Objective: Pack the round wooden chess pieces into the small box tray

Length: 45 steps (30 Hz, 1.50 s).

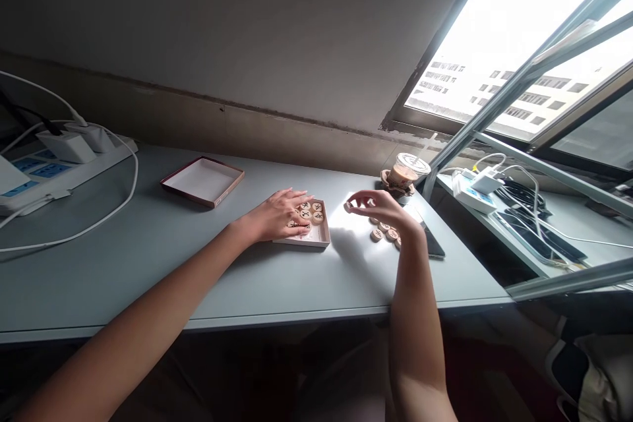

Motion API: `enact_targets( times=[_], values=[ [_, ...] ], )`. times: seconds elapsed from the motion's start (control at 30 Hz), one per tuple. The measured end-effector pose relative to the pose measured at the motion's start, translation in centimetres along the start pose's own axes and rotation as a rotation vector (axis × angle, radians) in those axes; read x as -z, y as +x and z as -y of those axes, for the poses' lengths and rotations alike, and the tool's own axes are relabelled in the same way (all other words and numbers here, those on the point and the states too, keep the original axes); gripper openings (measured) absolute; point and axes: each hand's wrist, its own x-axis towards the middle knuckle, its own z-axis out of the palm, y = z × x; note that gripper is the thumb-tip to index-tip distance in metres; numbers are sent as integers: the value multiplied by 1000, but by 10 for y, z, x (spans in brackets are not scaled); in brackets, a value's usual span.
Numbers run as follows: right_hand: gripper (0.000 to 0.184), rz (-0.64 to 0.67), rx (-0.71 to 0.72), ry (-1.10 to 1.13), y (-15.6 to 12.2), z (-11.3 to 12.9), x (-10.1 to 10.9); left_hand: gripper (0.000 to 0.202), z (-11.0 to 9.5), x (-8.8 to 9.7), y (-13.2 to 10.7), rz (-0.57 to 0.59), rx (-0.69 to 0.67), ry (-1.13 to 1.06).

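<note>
My left hand (pixel 277 214) lies over the left part of a shallow open box (pixel 319 242), fingers stretched out and touching the pieces inside. Several round wooden Chinese chess pieces (pixel 317 216) with dark characters rest in that box; some are hidden under my fingers. To the right of the box, my right hand (pixel 378 206) is raised above the table, its thumb and fingers pinching a single Chinese chess piece, of which only a small part shows. Below and behind this hand, more loose chess pieces (pixel 378 235) lie on the table, partly covered by my wrist.
The box lid (pixel 227 196) lies inside-up at the left. A lidded drink cup (pixel 403 173) in a cardboard holder stands at the back right, near a dark flat tablet-like object (pixel 432 244). Power strips (pixel 121 148) with white cables occupy the far left and right. A metal frame post rises at right.
</note>
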Motion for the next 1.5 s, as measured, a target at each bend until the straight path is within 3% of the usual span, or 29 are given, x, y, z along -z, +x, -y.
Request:
enact_targets(
  times=[0.1, 0.23, 0.4, 0.63, 0.87, 0.97, 1.1, 1.17, 1.27, 1.37, 1.5],
  values=[
    [35, 162, 169, 51, 8, 25, -15, 33, 2, -1, -1, -3, 9, -9],
    [21, 252, 249, -34, 15, 34, -35, 31, 2, -1, -1, -33, 14, -37],
    [16, 214, 269, -186, 17, 30, -44, 31, 0, -2, 0, -78, 52, -43],
    [17, 198, 269, -224, 16, 33, -49, 69, 9, -11, 2, -4, 248, -162],
    [21, 195, 260, -185, 17, 32, -43, 75, 10, -9, 1, 0, 323, -252],
    [24, 72, 218, -160, 3, 20, -30, 74, 11, -9, 0, -10, 316, -283],
    [27, -239, -37, -428, -39, -14, -23, 58, 16, -14, 3, -69, 333, -305],
    [30, -257, -136, -568, -64, -30, -29, 52, 21, -15, 4, -123, 359, -293],
    [30, -268, -173, -657, -94, -40, -40, 46, 31, -16, 3, -204, 405, -249],
    [26, -295, -148, -639, -106, -32, -45, 40, 41, -16, 0, -244, 443, -221],
    [27, -279, -43, -453, -87, 7, -50, 34, 48, -17, -5, -226, 453, -283]
  ],
)
